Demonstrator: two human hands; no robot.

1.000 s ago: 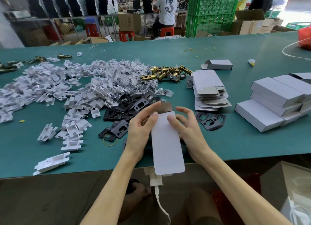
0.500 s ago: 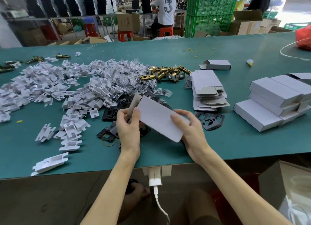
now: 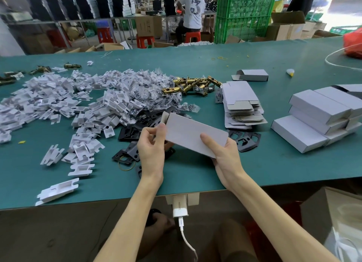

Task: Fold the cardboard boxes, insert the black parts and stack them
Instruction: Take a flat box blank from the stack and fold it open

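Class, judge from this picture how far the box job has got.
Done: closed boxes stacked at right. In hand: left hand and right hand hold one box, its end flap open. Left: the pile of flat blanks to fold, loose black parts to insert.

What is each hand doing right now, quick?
Left hand: holding the left end of the white cardboard box.
Right hand: holding the other end, thumb on top.

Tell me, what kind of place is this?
Probably a packing workshop or small factory: a long green table heaped with white plastic parts, a stack of flat boxes, folded boxes piled beside it, and green crates behind.
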